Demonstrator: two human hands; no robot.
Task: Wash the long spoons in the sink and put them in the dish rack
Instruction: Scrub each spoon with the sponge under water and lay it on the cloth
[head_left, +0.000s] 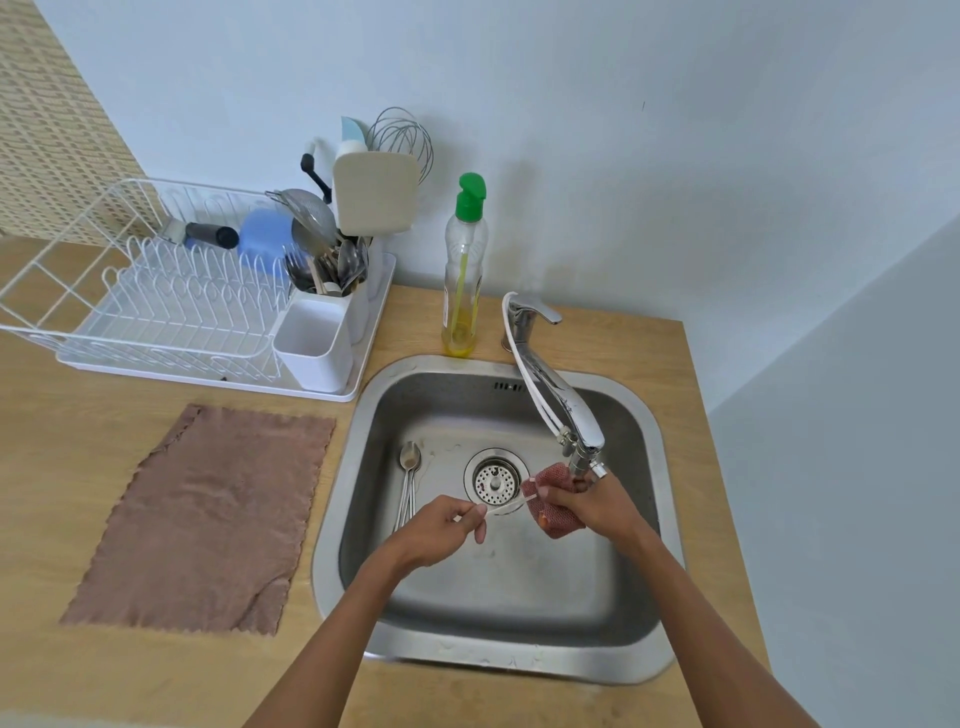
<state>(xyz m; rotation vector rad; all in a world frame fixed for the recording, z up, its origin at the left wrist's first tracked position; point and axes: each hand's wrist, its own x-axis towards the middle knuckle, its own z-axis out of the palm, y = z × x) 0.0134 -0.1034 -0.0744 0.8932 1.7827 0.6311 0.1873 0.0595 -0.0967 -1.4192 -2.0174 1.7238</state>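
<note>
Over the steel sink (639, 415) my left hand (447, 525) pinches the handle end of a long spoon (506, 504), which runs right toward the drain. My right hand (592, 506) grips a reddish mesh scrubber (553, 486) wrapped round the spoon's other end, just under the tap spout. The spoon's bowl is hidden inside the scrubber. Several more long spoons (408, 483) lie together on the sink floor at the left of the drain (493, 480). The white wire dish rack (156, 301) stands on the counter at the back left.
A white cutlery holder (317, 343) with utensils sits at the rack's right end. A dish soap bottle (465, 280) stands behind the sink, beside the tap (550, 384). A brown cloth (208, 514) lies flat on the wooden counter left of the sink.
</note>
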